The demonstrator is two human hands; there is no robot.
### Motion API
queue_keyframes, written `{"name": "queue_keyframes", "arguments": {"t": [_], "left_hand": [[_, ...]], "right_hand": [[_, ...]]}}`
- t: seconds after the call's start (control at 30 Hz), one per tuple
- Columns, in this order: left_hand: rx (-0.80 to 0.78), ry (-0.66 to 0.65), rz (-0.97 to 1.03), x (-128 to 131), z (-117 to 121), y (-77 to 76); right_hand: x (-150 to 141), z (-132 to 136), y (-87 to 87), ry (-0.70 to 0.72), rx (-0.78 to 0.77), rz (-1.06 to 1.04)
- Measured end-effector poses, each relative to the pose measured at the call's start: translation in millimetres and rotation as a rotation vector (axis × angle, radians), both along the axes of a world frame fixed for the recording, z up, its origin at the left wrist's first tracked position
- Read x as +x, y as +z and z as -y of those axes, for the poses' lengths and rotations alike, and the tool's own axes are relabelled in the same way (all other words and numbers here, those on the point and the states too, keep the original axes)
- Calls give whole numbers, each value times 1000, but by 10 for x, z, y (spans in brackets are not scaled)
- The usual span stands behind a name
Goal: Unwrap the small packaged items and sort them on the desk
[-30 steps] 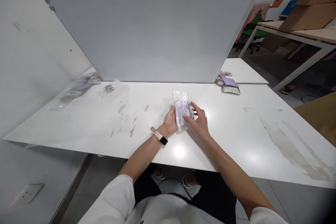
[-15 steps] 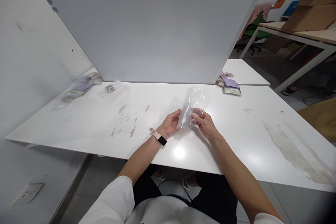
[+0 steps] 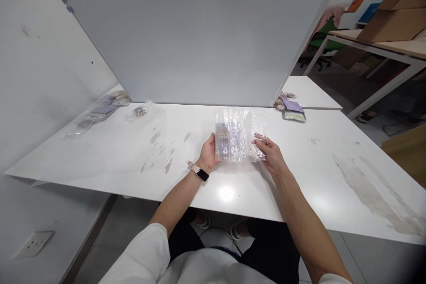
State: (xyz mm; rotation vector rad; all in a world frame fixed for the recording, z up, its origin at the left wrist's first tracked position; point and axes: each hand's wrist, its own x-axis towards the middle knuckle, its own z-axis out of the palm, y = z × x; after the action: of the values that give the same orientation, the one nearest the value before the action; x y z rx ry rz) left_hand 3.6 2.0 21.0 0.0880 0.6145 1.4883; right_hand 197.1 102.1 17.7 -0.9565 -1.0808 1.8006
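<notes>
Stretched out between my two hands, just over the table, is a clear plastic bag (image 3: 237, 135) with a brownish and pale purple flat packet showing through its left part. My left hand (image 3: 208, 153) grips the bag's left edge, thumb up along the side and the other fingers hidden behind it. At the opposite end, my right hand (image 3: 272, 154) pinches the bag between thumb and fingers. Something small may lie inside near those fingers, but glare on the plastic hides what it is.
A whiteboard (image 3: 199, 40) stands across the back of the white table (image 3: 186, 186). Bagged packets (image 3: 103, 110) lie at the left, with another small clear bag (image 3: 140, 112) near them. More packets (image 3: 293, 110) sit by the board's right corner. A cardboard box (image 3: 392, 22) rests on another table.
The bag was folded and tilted; now it is spread wide and faces me, its contents showing. My right hand has moved right and my left hand slightly left.
</notes>
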Motion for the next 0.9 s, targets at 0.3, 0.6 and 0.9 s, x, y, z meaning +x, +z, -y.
{"name": "queue_keyframes", "arguments": {"t": [0.3,0.6,0.9], "left_hand": [[-10,-81,82,146,69,37],[81,-86,60,164,82,-18],[-15,117,75,-47,-11,-19]], "right_hand": [[-4,-15,-73,38,-74,-37],[22,-69,-127,-13,-59,-18],[232,-251,-120,-171,7,12]]}}
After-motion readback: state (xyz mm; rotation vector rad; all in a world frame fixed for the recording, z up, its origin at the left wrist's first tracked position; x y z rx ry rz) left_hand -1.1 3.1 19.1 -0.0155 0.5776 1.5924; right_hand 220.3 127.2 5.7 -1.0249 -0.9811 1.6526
